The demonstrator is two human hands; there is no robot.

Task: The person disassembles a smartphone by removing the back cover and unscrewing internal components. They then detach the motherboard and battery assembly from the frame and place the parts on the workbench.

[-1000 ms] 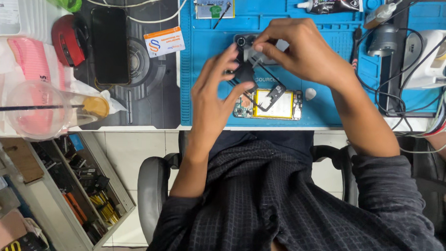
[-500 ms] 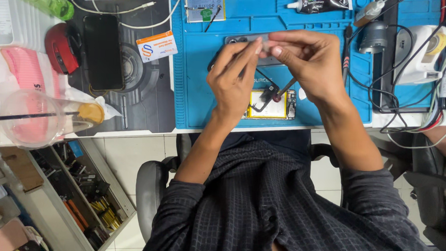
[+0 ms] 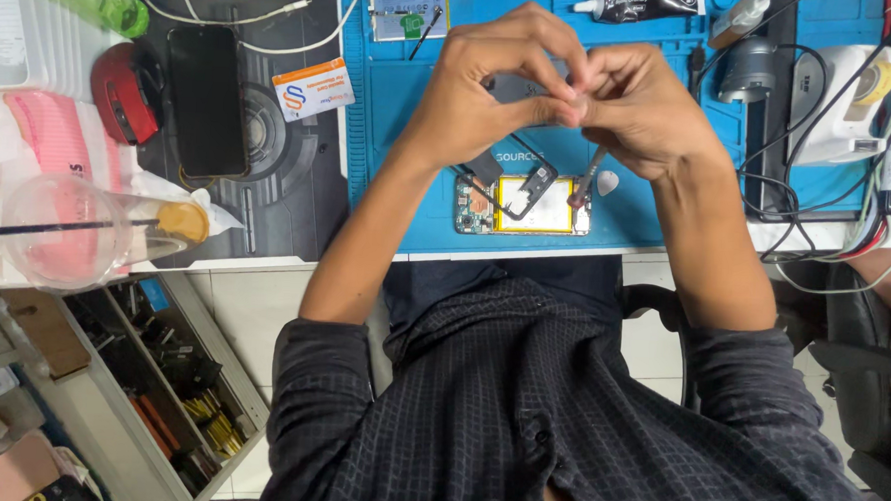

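Note:
My left hand point(image 3: 472, 101) and my right hand point(image 3: 642, 109) meet fingertip to fingertip above a blue work mat point(image 3: 399, 178). Between them they pinch a small dark flat part point(image 3: 525, 88), mostly hidden by my fingers. Below the hands an opened phone point(image 3: 523, 206) with a yellow battery lies on the mat, a loose black piece resting on it. A thin tool point(image 3: 582, 184) sticks out under my right hand over the phone; I cannot tell whether that hand holds it.
A black phone point(image 3: 207, 100), a red rounded object point(image 3: 121, 101) and a card point(image 3: 312, 89) lie on the dark mat at left. Nearer me stands a plastic cup point(image 3: 61, 234). A white pick point(image 3: 607, 182), glue tube point(image 3: 647, 4), cables and a white device point(image 3: 843, 98) crowd the right. A tool drawer point(image 3: 169, 389) hangs open below.
Both hands have closed in together and risen above the opened phone, holding the small dark part between their fingertips. The opened phone stays on the mat.

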